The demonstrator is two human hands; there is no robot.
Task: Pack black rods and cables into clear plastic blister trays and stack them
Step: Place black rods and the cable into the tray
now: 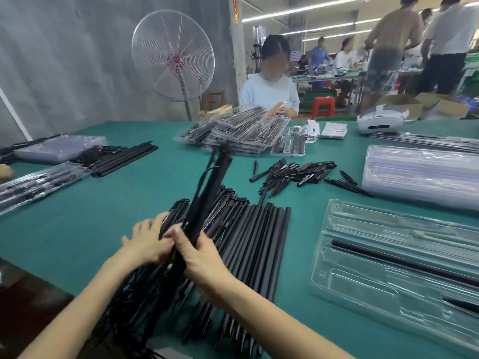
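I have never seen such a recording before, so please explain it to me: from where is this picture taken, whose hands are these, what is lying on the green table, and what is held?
A person wears the camera on the head, so you look down at their own hands. The right hand grips a black rod with a cable, lifted and tilted. The left hand rests on the pile of black rods. To the right lies an open clear blister tray with a rod already in it. Farther away lie small black pieces and a heap of packed trays. Another worker sits opposite.
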